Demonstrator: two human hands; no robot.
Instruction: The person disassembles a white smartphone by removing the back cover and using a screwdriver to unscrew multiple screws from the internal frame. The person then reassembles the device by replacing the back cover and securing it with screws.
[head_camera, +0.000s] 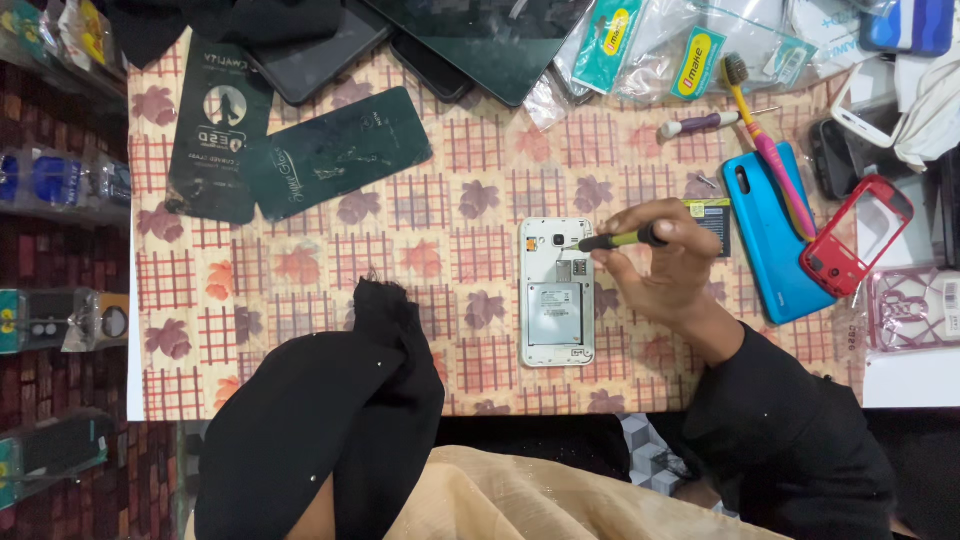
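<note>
Right hand (668, 262) pinches a thin, light screwdriver (622, 239) over the fragile open phone (556, 291) mid-counter; left hand hidden.

Even, bright overhead light falls across the patterned desk (300, 300), washing it flat with scarcely a shadow; only a thin soft shade hugs the white phone (556, 292) just left of the right hand's grip (668, 262) on the screwdriver (620, 240). Glare streaks the clear plastic packets (700, 45) above the grip and the dark glass panel (480, 40) up and to its left. Focus is crisp around the grip. The black sleeve (340, 420) below left reads as near-featureless dark, and the shelves (60, 300) at far left sit dimmer, slightly bent by lens distortion.
</note>
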